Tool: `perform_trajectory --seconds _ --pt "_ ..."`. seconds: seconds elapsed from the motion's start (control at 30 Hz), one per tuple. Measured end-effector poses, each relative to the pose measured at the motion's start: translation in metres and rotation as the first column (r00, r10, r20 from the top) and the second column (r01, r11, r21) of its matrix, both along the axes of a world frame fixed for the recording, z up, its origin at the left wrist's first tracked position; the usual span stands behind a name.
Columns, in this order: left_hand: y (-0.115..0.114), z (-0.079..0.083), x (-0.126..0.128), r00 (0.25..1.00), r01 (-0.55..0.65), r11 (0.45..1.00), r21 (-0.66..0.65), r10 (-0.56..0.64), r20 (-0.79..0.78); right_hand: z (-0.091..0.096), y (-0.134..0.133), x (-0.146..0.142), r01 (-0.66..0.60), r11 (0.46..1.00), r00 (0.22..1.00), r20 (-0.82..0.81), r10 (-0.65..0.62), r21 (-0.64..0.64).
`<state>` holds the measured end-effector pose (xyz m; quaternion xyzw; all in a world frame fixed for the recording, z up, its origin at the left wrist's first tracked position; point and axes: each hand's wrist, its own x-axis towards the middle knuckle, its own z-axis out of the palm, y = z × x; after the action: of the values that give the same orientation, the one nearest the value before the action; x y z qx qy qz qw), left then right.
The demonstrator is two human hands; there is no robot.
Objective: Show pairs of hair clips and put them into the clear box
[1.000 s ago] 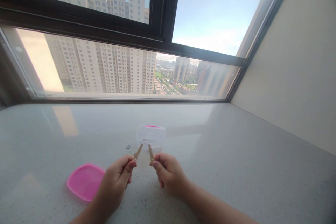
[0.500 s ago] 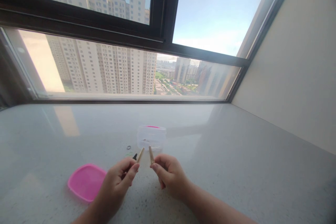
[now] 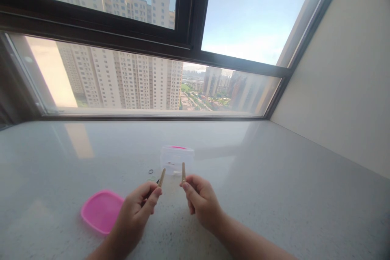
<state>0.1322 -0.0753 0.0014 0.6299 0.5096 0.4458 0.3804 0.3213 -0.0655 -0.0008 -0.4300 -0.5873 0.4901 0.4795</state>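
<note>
My left hand [image 3: 138, 207] is closed in a pinch on a small tan wooden peg [image 3: 161, 177], with a dark bit showing beside it. My right hand [image 3: 201, 201] pinches a second tan wooden peg [image 3: 183, 172], held nearly upright. Both pegs point away from me, a short gap between them, just in front of a small clear plastic container [image 3: 176, 159] with something pink at its far rim. A small black ring [image 3: 150, 171] lies on the counter left of the container.
A pink square lid [image 3: 102, 211] lies on the pale speckled counter [image 3: 274, 195] left of my left hand. A large dark-framed window [image 3: 189, 44] runs along the back. A beige wall [image 3: 344, 81] closes the right side.
My right hand has shifted a little to the right and turned its peg more upright, so the two pegs stand further apart. My left hand has barely moved.
</note>
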Motion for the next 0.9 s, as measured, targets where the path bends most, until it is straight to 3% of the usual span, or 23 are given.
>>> perform_trajectory --seconds 0.17,0.47,0.7,0.9 --pt "0.0025 -0.0050 -0.0006 1.000 -0.024 1.000 -0.008 0.024 0.017 -0.0023 0.0033 0.0006 0.027 1.000 1.000 -0.005 -0.027 -0.013" --pt "-0.0014 0.0009 0.0020 0.999 0.024 0.999 -0.026 -0.024 0.030 -0.0049 0.0002 -0.0015 -0.160 0.978 0.985 0.038 0.166 -0.132" --pt "-0.0017 -0.0004 0.0011 0.998 0.067 0.998 0.016 -0.067 0.006 -0.0077 -0.0026 -0.0013 -0.188 0.980 0.982 -0.041 0.186 -0.065" --pt "-0.0036 0.0027 0.0021 0.994 0.110 0.993 0.036 -0.108 -0.033 -0.0092 -0.0022 -0.0004 -0.189 0.979 0.981 0.036 0.192 -0.074"
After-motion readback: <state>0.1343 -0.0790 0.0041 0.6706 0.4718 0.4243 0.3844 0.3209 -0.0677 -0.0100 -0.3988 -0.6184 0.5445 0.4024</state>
